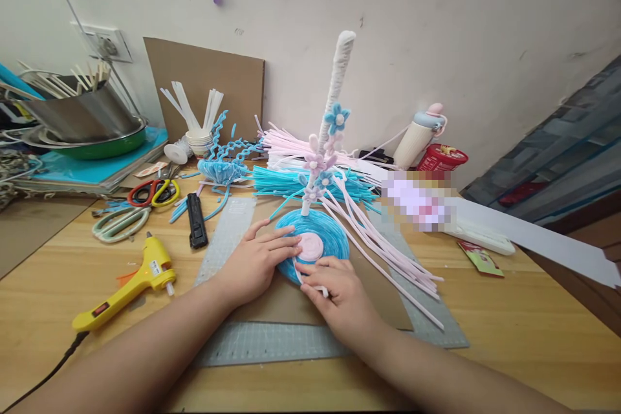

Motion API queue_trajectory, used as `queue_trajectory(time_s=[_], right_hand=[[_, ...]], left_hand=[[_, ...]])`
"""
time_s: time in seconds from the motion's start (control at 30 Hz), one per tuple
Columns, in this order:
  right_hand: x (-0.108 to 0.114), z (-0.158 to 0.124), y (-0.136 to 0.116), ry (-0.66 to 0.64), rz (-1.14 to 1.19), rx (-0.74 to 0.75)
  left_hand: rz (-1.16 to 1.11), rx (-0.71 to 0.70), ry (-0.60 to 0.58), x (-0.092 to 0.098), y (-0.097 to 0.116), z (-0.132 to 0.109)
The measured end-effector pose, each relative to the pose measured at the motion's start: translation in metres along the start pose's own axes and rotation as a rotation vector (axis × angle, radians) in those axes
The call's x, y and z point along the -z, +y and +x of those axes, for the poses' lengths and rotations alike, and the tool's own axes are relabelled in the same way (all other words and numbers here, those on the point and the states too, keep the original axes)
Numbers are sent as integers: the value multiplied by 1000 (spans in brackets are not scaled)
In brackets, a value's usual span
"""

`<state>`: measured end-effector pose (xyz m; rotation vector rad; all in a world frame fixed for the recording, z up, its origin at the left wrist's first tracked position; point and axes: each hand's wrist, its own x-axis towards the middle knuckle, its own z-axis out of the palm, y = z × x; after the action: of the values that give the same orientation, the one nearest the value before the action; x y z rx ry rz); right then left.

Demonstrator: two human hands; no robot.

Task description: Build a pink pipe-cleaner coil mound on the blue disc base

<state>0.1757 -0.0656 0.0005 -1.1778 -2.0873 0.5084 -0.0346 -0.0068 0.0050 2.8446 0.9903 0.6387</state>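
Observation:
A flat disc of coiled blue pipe cleaners lies on a brown cardboard sheet, with a pale pink coil at its middle. My left hand rests on the disc's left side, fingers stretched out and fingertips touching the pink coil. Below the coil, my right hand pinches a pale pink pipe cleaner, whose end pokes out by the thumb. Behind the disc rises a white wrapped stem bearing blue and pink fuzzy flowers. Whether the stem joins the disc I cannot tell.
A yellow hot glue gun, a black stapler-like tool and scissors lie left. Bundles of pipe cleaners fill the back; loose pink ones reach right. The cardboard covers a grey cutting mat.

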Motion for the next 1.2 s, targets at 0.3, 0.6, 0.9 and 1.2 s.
queue_trajectory(time_s=[0.3,0.6,0.9,1.2], right_hand=[[23,6,19,86,72,-181],[26,24,43,59,-20,-305],[44,24,24,-109,-75,-100],[38,15,24,-49,-396,79]], left_hand=[[30,-5,-23,-2,0,-4],[68,-12,-39,-4,2,-4],[119,-86,-100,4,3,-6],[126,-48,-92,0,8,-6]])
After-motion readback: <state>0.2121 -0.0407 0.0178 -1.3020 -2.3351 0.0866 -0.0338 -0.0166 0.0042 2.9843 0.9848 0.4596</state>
